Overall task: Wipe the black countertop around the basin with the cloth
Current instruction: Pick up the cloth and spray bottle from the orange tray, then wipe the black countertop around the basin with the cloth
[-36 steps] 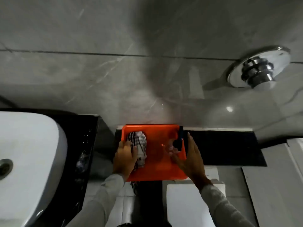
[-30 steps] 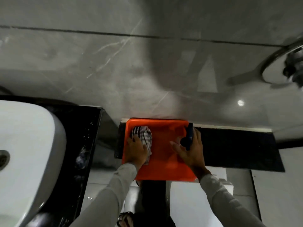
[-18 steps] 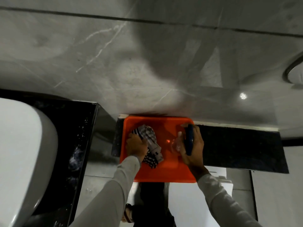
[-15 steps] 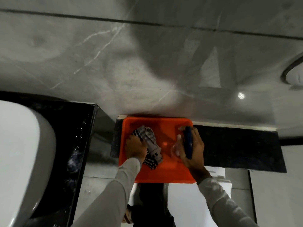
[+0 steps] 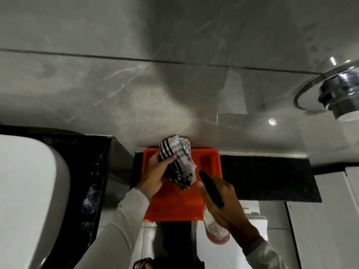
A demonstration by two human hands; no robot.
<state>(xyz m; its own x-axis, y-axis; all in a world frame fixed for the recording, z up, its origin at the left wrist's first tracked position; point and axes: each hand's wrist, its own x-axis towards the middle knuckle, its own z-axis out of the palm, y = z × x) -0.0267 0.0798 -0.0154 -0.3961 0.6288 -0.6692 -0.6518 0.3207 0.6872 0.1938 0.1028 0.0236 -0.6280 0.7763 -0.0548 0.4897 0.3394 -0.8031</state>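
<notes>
My left hand (image 5: pixel 155 171) grips a white cloth (image 5: pixel 179 160) with black stripes and holds it bunched above the orange tray (image 5: pixel 174 206). In my right hand (image 5: pixel 227 202) is a clear spray bottle (image 5: pixel 215 228) with a black nozzle and pinkish liquid at its bottom, lifted over the tray's right front corner. The white basin (image 5: pixel 29 191) fills the left side, and the black speckled countertop (image 5: pixel 93 171) runs along its right edge, apart from both hands.
The tray rests on a lower black ledge (image 5: pixel 268 179) against the grey marble wall (image 5: pixel 136 84). A chrome round fitting (image 5: pixel 334 92) sticks out of the wall at the upper right. White floor tiles and a white fixture lie below.
Both hands have lifted off the tray: the left raised the cloth toward the wall, and the right pulled the spray bottle up and back toward me.
</notes>
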